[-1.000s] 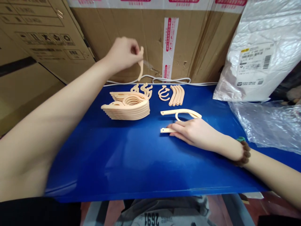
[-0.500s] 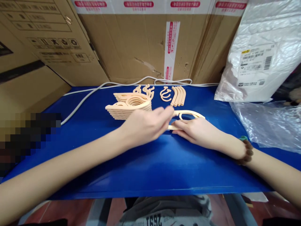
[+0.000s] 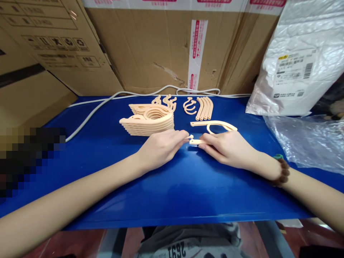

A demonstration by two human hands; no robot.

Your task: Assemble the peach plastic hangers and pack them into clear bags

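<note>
My left hand [image 3: 168, 141] is closed in a pinch. From its fingertips pokes the knobbed end of a small cream plastic piece [image 3: 190, 136], the rest hidden by the fingers. My right hand [image 3: 224, 147] grips a cream plastic folding hanger [image 3: 199, 123] by its near arm, whose holed end sticks out to the left close to that knob. Whether the two touch, I cannot tell. The hanger's far arm and part of its ring show beyond the knuckles. Behind my left hand stands a stack of similar cream hangers [image 3: 146, 125].
Curved cream arms [image 3: 204, 108] and cream hooks [image 3: 189, 106] lie at the back of the blue table [image 3: 172, 193], with more small hooked pieces [image 3: 168, 103] behind the stack. A white cable [image 3: 91, 123] runs along cardboard boxes [image 3: 150, 46]. At right are a white parcel bag [image 3: 290, 71] and clear plastic [image 3: 309, 143].
My left hand has moved down and left from the hanger's far arm to the near arm's end, uncovering the far arm. My right hand stays nearly in place with its grip.
</note>
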